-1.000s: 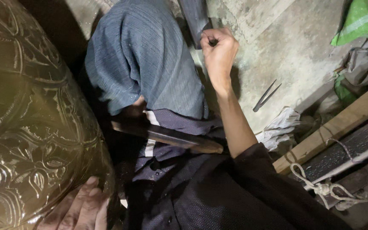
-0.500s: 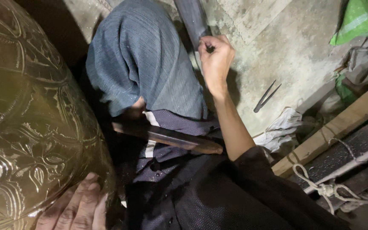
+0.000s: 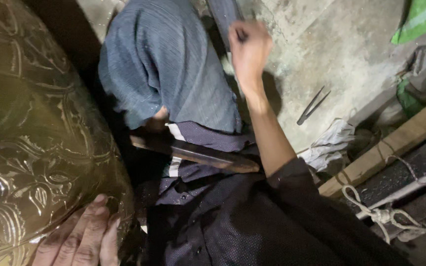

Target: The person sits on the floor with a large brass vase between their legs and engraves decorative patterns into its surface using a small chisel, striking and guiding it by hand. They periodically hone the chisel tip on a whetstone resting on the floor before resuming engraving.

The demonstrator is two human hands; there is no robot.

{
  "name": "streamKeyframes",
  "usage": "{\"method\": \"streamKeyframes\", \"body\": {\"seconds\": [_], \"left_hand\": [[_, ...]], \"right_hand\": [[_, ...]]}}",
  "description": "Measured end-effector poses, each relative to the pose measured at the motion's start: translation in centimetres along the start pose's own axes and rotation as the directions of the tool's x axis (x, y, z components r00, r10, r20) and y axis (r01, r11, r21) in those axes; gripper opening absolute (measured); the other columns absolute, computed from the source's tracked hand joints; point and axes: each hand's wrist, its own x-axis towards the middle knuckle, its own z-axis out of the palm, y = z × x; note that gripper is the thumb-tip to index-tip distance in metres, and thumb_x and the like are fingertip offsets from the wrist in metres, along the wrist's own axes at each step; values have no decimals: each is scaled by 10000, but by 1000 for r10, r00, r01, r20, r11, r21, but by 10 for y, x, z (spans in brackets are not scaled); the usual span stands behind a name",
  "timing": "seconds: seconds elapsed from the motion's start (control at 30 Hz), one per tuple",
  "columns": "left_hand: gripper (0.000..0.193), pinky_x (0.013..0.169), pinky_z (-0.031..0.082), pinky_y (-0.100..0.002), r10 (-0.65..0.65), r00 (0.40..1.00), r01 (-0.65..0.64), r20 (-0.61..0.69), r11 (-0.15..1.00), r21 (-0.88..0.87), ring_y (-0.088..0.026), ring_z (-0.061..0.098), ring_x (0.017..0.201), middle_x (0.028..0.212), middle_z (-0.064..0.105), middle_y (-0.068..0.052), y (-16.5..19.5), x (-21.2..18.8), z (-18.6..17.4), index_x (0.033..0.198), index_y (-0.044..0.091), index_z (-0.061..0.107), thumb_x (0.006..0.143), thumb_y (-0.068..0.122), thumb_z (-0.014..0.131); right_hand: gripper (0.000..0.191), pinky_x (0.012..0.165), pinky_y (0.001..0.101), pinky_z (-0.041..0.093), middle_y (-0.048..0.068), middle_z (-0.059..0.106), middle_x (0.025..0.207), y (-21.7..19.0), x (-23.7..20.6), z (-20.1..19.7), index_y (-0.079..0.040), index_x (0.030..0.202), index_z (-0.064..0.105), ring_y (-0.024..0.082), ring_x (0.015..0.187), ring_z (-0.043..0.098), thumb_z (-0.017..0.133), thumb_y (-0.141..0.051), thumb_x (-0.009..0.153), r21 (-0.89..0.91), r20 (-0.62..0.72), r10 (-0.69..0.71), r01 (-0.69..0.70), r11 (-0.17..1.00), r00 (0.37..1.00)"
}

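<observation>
- Brass-coloured and shiny, the large engraved vessel (image 3: 35, 133) fills the left side of the view; leaf and flower patterns are cut into its rounded wall.
- Dark cloth of the person's shirt (image 3: 252, 226) covers the lower middle, with the right sleeve running up toward the bare forearm.
- The bent knee in blue-grey trousers (image 3: 168, 69) rises at the top centre, just beside the vessel.
- The concrete floor (image 3: 331, 49) spreads across the upper right, pale and rough.
- A wooden plank (image 3: 395, 143) lies slanted at the right edge, with a knotted white rope (image 3: 375, 212) below it.
- A dark wooden stick (image 3: 198, 152) lies across the lap, between the knee and the shirt.
- A crumpled white rag (image 3: 329, 145) sits on the floor near the plank.
- The left hand (image 3: 82, 236) rests flat on the vessel's lower wall at the bottom edge, its fingers (image 3: 92, 216) spread loosely and pressed against the engraved metal; it grips nothing.
- The right hand (image 3: 249, 49) is raised beside the knee, fingers curled into a tight fist around a small dark tool (image 3: 241, 35), of which only a tip shows; what kind of tool it is cannot be told.
- A thin pair of metal tweezers or a pointed tool (image 3: 312, 106) lies on the floor, well apart from both hands.
- A green bag (image 3: 422, 19) shows at the top right corner.
</observation>
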Motion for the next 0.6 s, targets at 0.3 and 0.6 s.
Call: {"method": "streamKeyframes", "body": {"seconds": [0.3,0.6], "left_hand": [[261,1093,493,-580,-113,993,113,32,994,2,-314,725,1078,1074,769,-183,6,4,1,1013,-58,721,876,164,733],[261,1091,499,-575,-132,991,132,23,991,-1,-310,726,1071,1073,769,-179,9,11,0,1027,-55,720,875,157,736]], "right_hand": [[104,700,372,547,122,695,842,6,-5,-2,-29,928,771,249,742,696,770,-16,825,31,0,7,-7,999,1000],[91,741,373,555,112,699,895,16,7,8,-24,921,731,262,797,696,790,-6,855,14,-83,-205,207,978,975]]}}
